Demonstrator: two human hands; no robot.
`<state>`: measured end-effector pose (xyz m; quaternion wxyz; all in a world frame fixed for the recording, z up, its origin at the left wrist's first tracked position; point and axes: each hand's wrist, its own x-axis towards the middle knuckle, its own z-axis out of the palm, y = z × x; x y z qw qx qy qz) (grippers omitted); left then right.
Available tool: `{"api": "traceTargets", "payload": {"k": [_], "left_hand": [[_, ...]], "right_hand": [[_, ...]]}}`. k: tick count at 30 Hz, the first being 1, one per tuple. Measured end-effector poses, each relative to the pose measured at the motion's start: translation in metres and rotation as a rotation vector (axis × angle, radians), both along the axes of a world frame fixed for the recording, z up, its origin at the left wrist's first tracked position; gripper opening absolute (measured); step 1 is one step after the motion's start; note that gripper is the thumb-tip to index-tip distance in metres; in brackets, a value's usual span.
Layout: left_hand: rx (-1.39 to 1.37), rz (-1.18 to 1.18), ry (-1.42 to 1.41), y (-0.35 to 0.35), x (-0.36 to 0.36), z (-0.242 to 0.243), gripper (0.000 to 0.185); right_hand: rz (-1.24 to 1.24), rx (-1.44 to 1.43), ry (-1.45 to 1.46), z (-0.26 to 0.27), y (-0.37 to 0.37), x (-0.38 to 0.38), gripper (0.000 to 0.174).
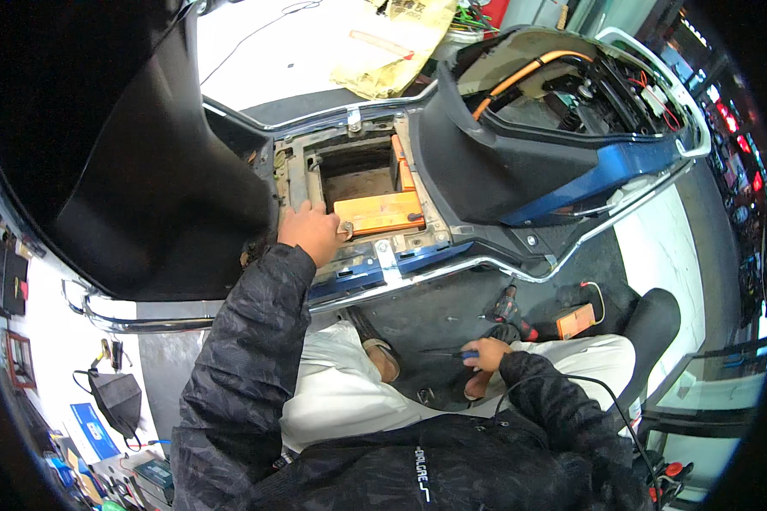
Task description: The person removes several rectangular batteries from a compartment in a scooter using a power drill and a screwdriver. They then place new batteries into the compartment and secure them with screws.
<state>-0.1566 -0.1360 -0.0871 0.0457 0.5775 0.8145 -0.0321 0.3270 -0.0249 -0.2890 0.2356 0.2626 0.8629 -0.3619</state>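
In front of me stands an electric scooter with its floorboard battery compartment (358, 182) uncovered. An orange battery (374, 214) lies along the near side of the opening, with a bolt terminal near its left end. More orange batteries (402, 163) sit partly hidden at the right wall. My left hand (310, 231) rests on the compartment's left rim beside the near battery's end; its grip is hidden from above. Lower down, away from the scooter, my right hand (488, 354) holds a blue-handled screwdriver (468, 354), its dark shaft pointing left.
On the dark floor mat lie a power drill (506, 310) and an orange box-like battery (575, 321) with a pale cable. A chrome side rail (486, 260) runs along the scooter. Beyond it is a yellow sack (390, 57). A black bag (116, 397) lies at left.
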Motion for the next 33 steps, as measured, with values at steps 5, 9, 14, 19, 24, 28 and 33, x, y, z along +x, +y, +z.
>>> {"api": "traceTargets", "payload": {"k": [5,9,14,19,24,28,33], "left_hand": [[0.323,-0.328,-0.128,0.036,0.042,-0.024,0.049],[0.298,-0.401,-0.190,0.050,0.064,-0.042,0.074],[0.231,-0.416,-0.313,0.057,0.062,-0.042,0.069],[0.199,-0.397,-0.286,0.061,0.062,-0.034,0.071],[0.245,-0.423,-0.198,0.064,0.063,-0.032,0.059],[0.169,-0.363,-0.096,0.060,0.059,-0.035,0.051],[0.277,-0.333,-0.149,0.052,0.062,-0.045,0.049]], "right_hand": [[-0.069,-0.142,-0.115,-0.047,0.021,-0.031,0.058],[-0.408,0.445,-0.078,-0.069,0.068,-0.006,0.053],[-0.620,0.498,-0.288,-0.088,0.121,0.039,0.053],[-0.664,0.359,-0.457,-0.122,0.140,0.069,0.075],[-0.582,0.250,-0.567,-0.156,0.157,0.076,0.090],[-0.481,0.166,-0.546,-0.154,0.171,0.074,0.098],[-0.486,0.009,-0.356,-0.141,0.180,0.092,0.110]]}}
